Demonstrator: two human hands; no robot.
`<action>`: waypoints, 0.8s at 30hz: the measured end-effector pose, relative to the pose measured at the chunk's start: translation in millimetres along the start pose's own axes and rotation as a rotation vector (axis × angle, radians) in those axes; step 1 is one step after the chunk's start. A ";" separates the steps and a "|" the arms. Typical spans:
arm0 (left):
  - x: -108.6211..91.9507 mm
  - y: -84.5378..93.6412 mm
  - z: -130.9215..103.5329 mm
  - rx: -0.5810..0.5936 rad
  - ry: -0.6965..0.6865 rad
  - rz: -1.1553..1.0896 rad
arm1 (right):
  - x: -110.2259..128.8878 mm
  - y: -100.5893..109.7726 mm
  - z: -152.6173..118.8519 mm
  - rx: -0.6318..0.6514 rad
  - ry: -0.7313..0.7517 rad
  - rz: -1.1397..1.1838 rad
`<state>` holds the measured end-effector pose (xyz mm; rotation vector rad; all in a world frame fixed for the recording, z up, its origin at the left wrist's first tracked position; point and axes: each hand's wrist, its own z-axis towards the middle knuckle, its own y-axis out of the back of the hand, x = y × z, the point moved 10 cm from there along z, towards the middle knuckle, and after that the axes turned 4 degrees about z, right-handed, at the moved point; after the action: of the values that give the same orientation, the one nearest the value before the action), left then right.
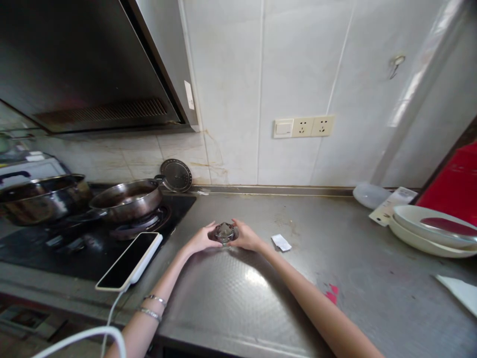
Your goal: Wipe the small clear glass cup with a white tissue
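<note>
A small faceted glass object (pixel 225 232), dark and clear, sits on the metal countertop (pixel 238 298) near the middle. My left hand (pixel 202 238) curves around its left side, thumb low and fingers at the back. Around its right side wraps my right hand (pixel 246 235), thumb and fingers placed much the same way. Both hands appear to touch the glass object. A small white folded paper (pixel 281 242) lies to the right of my right hand.
On the left, a phone (pixel 128 262) with a white cable lies at the edge of the black stove (pixel 93 253), which holds a pan (pixel 128 201) and a pot (pixel 44 199). White bowls (pixel 432 238) and a card (pixel 391 206) are at the right.
</note>
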<state>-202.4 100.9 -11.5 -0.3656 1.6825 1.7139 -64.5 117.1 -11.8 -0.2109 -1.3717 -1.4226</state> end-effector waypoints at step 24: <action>5.8 -8.7 3.2 0.044 -0.031 0.014 | -2.8 -1.7 -0.9 -0.019 0.003 -0.029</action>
<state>-200.0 104.8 -21.4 -0.3066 1.7011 1.6819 -64.2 117.5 -15.2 -0.2019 -1.3638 -1.4603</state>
